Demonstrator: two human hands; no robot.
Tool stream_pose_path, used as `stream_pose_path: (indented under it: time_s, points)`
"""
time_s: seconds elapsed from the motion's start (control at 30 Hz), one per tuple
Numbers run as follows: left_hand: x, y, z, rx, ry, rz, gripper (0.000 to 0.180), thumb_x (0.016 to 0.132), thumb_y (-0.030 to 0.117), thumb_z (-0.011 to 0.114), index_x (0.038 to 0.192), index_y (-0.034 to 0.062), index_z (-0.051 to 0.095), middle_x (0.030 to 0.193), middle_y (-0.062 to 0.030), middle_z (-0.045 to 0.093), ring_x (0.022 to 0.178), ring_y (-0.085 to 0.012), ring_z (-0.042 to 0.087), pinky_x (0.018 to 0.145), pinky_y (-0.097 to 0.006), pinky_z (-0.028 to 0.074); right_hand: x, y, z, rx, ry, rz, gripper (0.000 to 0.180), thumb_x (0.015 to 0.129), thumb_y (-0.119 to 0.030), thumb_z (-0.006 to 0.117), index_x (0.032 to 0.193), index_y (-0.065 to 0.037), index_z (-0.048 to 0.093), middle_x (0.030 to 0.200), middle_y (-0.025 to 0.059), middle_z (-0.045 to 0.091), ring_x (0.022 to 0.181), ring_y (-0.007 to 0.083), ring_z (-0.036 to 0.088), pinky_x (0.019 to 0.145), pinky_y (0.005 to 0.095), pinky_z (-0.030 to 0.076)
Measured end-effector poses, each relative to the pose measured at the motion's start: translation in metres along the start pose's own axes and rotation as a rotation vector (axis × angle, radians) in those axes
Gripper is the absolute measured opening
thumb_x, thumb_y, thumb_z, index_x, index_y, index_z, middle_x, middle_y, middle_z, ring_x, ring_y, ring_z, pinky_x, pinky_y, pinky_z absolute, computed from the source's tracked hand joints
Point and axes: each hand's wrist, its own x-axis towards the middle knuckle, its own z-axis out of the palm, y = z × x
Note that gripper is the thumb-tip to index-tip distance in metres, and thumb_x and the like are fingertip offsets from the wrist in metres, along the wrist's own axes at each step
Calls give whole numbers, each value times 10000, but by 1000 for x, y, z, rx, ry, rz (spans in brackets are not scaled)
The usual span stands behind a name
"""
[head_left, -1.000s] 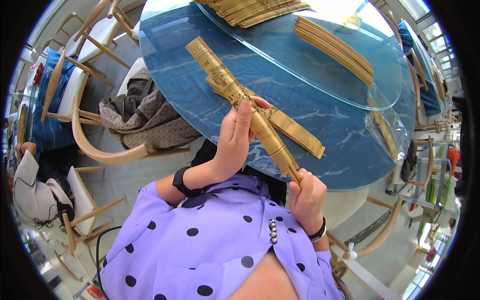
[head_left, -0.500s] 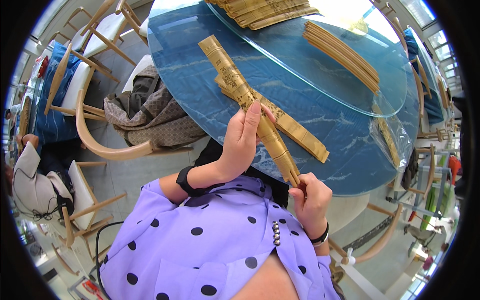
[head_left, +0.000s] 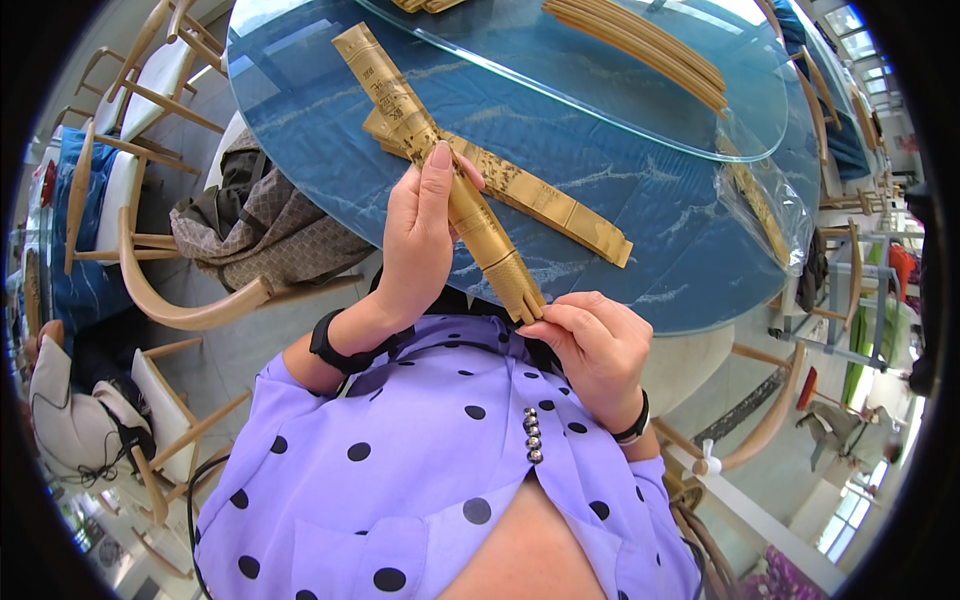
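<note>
Over the near edge of the round blue bench [head_left: 660, 295], a long gold sleeve [head_left: 482, 235] slants in the two hands, its long axis running from a flat, printed end over the bench to a split end pointing back toward the person and somewhat right. The left hand [head_left: 418, 235] wraps its middle, thumb on top and fingers pressed around it; the right hand [head_left: 600, 345] pinches the split end between thumb and forefinger. The sleeve's inside is hidden. Beneath it on the bench, a few flat gold sleeves [head_left: 560, 215] lie crosswise at a shallower slant. By the bench's right edge, a clear plastic bag [head_left: 792, 222] holds a narrow gold piece [head_left: 760, 212]. Toward the bench's far side, a row of long tan strips [head_left: 640, 45] lies on the glass turntable [head_left: 600, 112].
</note>
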Motion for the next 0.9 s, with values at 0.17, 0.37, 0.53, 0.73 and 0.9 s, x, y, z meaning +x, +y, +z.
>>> stream_pose_path:
  time_s: [0.17, 0.37, 0.53, 0.73, 0.9]
  points:
    - [0, 0, -1, 31, -12, 0, 405, 1106, 435, 416, 952, 98, 577, 824, 12, 553, 660, -24, 478, 536, -184, 363, 3, -2, 0, 42, 44, 41, 275, 665, -137, 899, 823, -41, 697, 763, 79, 661, 608, 218, 636, 516, 320, 494]
    - [-2, 9, 8, 128, -55, 22, 425, 1110, 446, 397, 935, 105, 581, 789, 27, 536, 659, -12, 454, 532, -187, 321, 3, -1, 4, 49, 82, 40, 289, 629, -118, 904, 826, -55, 702, 755, 61, 645, 624, 211, 626, 511, 303, 476]
    - [2, 6, 5, 213, -105, 77, 438, 1114, 442, 384, 918, 105, 583, 768, 34, 519, 660, -13, 424, 556, -197, 305, 2, -4, 9, 3, 74, 7, 293, 635, -145, 895, 851, -72, 711, 779, 45, 651, 654, 203, 634, 536, 309, 474]
    - [0, 1, 9, 274, -116, 114, 455, 1125, 402, 366, 895, 76, 584, 774, 27, 515, 687, -45, 429, 610, -225, 349, -1, -4, 12, -129, 45, -37, 276, 683, -169, 871, 897, -82, 721, 817, 29, 660, 689, 188, 639, 562, 309, 458]
    - [2, 9, 5, 322, -149, 42, 462, 1129, 381, 360, 879, 64, 587, 779, 17, 520, 719, -66, 435, 669, -241, 376, -4, -2, 17, -144, -15, -117, 301, 735, -138, 840, 1003, -66, 724, 866, 45, 657, 683, 173, 623, 564, 296, 455]
